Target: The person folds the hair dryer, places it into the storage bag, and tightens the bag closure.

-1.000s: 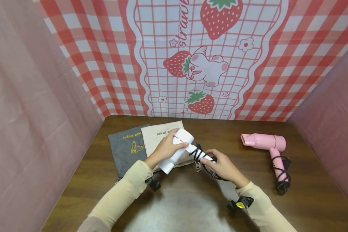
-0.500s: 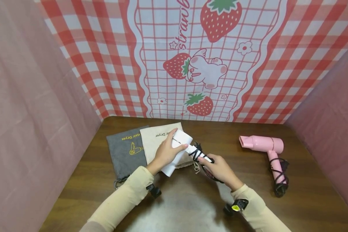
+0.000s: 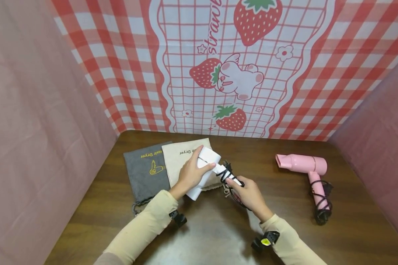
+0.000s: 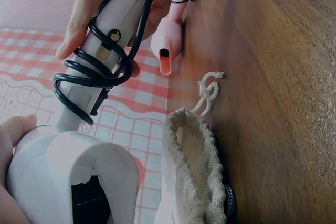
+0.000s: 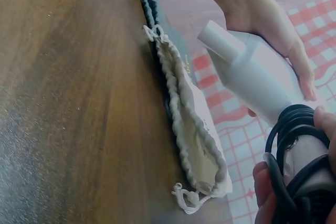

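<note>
A white hair dryer [image 3: 209, 156] is held above a cream drawstring bag [image 3: 173, 151]. My left hand [image 3: 189, 176] grips the dryer's barrel, thumb near the handle joint. My right hand [image 3: 250, 194] holds the handle, which has a black cord [image 3: 226, 172] wound round it. In the left wrist view the cord [image 4: 100, 81] loops around the handle, and the barrel's open end faces the camera. The right wrist view has the nozzle [image 5: 220, 41] pointing away from the handle, and the cream bag [image 5: 181, 108] with its gathered mouth partly open.
A grey drawstring bag [image 3: 146, 173] with yellow print lies partly under the cream one at the left. On the right of the wooden table [image 3: 358, 206] lies a pink hair dryer [image 3: 300, 163] with a black cord round its handle. Checked cloth hangs behind.
The right hand and forearm have shifted a little to the left along the handle. Both hands keep their hold on the white dryer, whose nozzle end has moved slightly right.
</note>
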